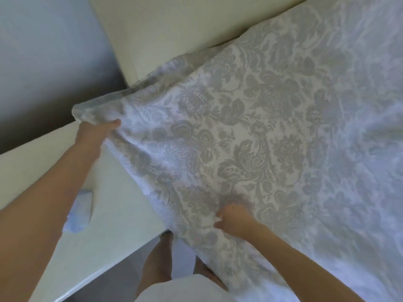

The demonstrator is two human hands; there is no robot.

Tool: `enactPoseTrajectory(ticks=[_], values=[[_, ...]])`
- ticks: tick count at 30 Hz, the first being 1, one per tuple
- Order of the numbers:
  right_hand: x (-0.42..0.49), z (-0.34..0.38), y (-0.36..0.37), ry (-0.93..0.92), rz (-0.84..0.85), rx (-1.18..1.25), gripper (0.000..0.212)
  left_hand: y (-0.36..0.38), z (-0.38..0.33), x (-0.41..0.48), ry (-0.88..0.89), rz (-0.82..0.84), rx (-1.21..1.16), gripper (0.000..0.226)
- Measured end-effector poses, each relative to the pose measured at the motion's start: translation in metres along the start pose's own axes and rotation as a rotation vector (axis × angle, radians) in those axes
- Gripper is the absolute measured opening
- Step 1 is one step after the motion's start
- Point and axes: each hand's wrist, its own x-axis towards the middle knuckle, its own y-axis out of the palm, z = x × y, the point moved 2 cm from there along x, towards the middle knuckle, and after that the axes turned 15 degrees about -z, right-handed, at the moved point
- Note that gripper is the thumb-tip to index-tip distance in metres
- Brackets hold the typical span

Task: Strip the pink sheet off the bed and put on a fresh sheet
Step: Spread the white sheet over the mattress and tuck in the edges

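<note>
The sheet (272, 131), white with a grey leaf-and-flower pattern, lies spread flat across the middle and right of the view. Its far edge runs up against the cream headboard (165, 29). Its near left corner is lifted and bunched into a soft roll that juts out to the left, past the lower end of the headboard.

The left hand (96, 134) grips that bunched corner. The thumb lies on top of the cloth, and the other fingers are hidden under it. From the grip, folds fan down and to the right across the sheet.

The right hand (233, 219) is nearer the body, at the sheet's side edge, with its fingers curled down into a fold of cloth. It holds the fold, though blur hides how the fingertips sit. Below this hand the edge of the sheet hangs down in front of the person.

To the left, under the left forearm, is a white tabletop (122, 214). A small pale blue thing (79, 212) lies on it, partly hidden by the arm and too blurred to name. Beyond it is a grey-blue wall (43, 51). At the bottom, the person's bare legs (157, 258) stand between the tabletop and the hanging sheet, with a white garment (181, 288) above them.
</note>
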Motion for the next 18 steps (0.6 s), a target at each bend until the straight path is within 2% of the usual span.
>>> enactPoseTrajectory(ticks=[2,4,6,7,8,11,13,15,18], values=[[0.007,-0.005,-0.033,-0.014,-0.129,-0.031,0.027,0.006,-0.020,-0.003,0.162,-0.207,0.293,0.089],[0.022,-0.012,-0.077,0.009,-0.330,-0.087,0.034,0.011,-0.044,-0.017,0.419,-0.372,0.367,0.063],[0.042,-0.016,-0.124,0.032,-0.561,-0.066,0.031,0.027,-0.061,-0.027,0.685,-0.298,0.287,0.047],[0.053,-0.015,-0.148,0.028,-0.692,-0.059,0.030,0.038,-0.067,-0.028,0.722,-0.192,0.212,0.042],[0.065,-0.010,-0.172,0.019,-0.814,-0.049,0.029,0.048,-0.073,-0.028,0.712,-0.092,0.135,0.038],[0.108,0.011,-0.234,-0.074,-1.113,-0.055,0.028,0.074,-0.080,-0.023,0.431,0.167,-0.076,0.031],[0.145,0.023,-0.262,-0.110,-1.129,-0.127,0.029,0.089,-0.077,-0.020,0.347,0.249,-0.049,0.033],[0.181,0.034,-0.276,-0.129,-1.050,-0.197,0.031,0.099,-0.074,-0.009,0.358,0.188,-0.059,0.030],[0.216,0.034,-0.288,-0.114,-0.884,-0.329,0.044,0.093,-0.069,-0.009,0.611,-0.022,-0.106,0.026]])
